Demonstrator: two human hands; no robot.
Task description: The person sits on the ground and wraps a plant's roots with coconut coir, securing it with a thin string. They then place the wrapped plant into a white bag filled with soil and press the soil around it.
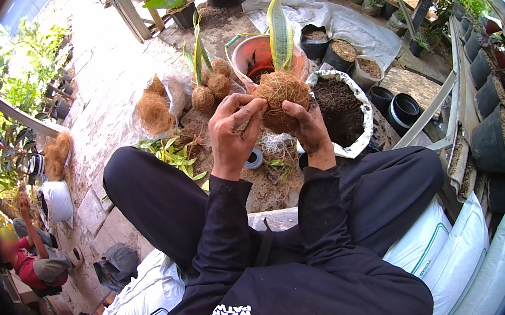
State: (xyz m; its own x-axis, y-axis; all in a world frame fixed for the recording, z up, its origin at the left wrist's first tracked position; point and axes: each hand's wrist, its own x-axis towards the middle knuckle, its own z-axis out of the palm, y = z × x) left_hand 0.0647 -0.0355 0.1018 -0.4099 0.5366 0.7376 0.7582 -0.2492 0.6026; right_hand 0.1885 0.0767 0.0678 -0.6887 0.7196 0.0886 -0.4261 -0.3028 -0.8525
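Note:
A round ball of brown coconut fibre [283, 93], wound with pale string, is held up before me. One broad snake plant leaf [280, 32], green with yellow edges, stands out of its top. My right hand [313, 127] cups the ball from the right, its thumb pressed on the near side. At the ball's left side my left hand [236, 129] has thumb and forefinger pinched together, seemingly on a strand too fine to make out. Behind the ball stands a reddish bucket [250, 51]. A white sack of dark soil [339, 107] is open just right of my right hand.
Several finished fibre balls [203, 99] with snake plant leaves rest at the back left, beside loose coconut fibre [154, 112] on plastic. Cut leaves [174, 159] and a grey tape roll [254, 158] lie between my knees. Black pots [404, 109] stand right. A person [37, 258] sits far left.

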